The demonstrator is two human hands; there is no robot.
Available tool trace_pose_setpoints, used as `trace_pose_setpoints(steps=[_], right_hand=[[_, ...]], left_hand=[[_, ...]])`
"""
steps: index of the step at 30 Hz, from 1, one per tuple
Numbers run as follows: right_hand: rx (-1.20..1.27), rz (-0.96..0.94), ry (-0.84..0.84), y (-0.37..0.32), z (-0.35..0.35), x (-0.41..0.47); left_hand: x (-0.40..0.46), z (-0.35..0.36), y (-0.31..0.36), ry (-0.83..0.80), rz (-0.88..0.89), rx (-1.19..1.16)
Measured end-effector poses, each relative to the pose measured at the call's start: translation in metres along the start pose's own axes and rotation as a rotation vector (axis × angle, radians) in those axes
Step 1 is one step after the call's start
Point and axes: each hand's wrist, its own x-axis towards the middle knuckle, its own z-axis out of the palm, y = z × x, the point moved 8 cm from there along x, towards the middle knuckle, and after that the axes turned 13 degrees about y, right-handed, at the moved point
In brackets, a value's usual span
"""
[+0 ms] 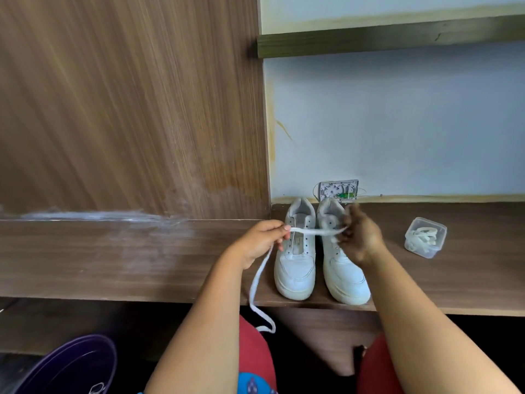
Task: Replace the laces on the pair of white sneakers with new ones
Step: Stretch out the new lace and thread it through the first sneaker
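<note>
Two white sneakers stand side by side on the wooden desk, toes toward me: the left sneaker [297,263] and the right sneaker [342,268]. Neither shows a lace in its eyelets. A flat white lace [260,282] stretches between my hands above the shoes. My left hand [260,241] pinches it near one end, and the long tail hangs down past the desk edge over my lap. My right hand [360,237], blurred, grips the other end over the right sneaker's tongue.
A small clear plastic box [425,237] holding white laces sits on the desk [142,260] to the right of the shoes. An open wall socket plate [338,190] is behind them. A wood panel rises at left; a purple bucket [68,365] stands below.
</note>
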Motion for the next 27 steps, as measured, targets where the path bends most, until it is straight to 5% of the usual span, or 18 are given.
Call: trace_pose_setpoints(steps=[2,4,9,15,20,23,25,27], right_hand=[[-0.554,-0.188,-0.218,0.018,0.029,-0.016],[-0.847,-0.324,-0.453,0.037,0.053,-0.037],[-0.694,-0.377,-0.058,-0.016,0.015,-0.022],[-0.901,-0.367,-0.429,0.033,0.048,-0.041],[-0.207,-0.312,0.259,-0.039,-0.024,0.008],[0.001,-0.124,0.13,-0.027,-0.016,-0.002],[-0.247,-0.092,-0.06,0.001,0.017,-0.023],[-0.659,-0.27,-0.206,0.018,0.043,-0.044]], left_hand=[[-0.001,0.015,0.006,-0.042,0.002,-0.01],[0.001,0.023,0.008,-0.041,-0.003,-0.033],[0.002,-0.002,0.008,0.021,0.007,-0.079],[0.003,0.017,0.013,-0.007,0.04,-0.018],[0.006,-0.011,0.004,0.098,-0.03,-0.155],[0.005,-0.012,0.002,0.076,-0.038,-0.174],[0.005,0.004,0.007,0.026,-0.032,-0.144],[0.006,0.017,0.011,0.002,-0.025,-0.131]])
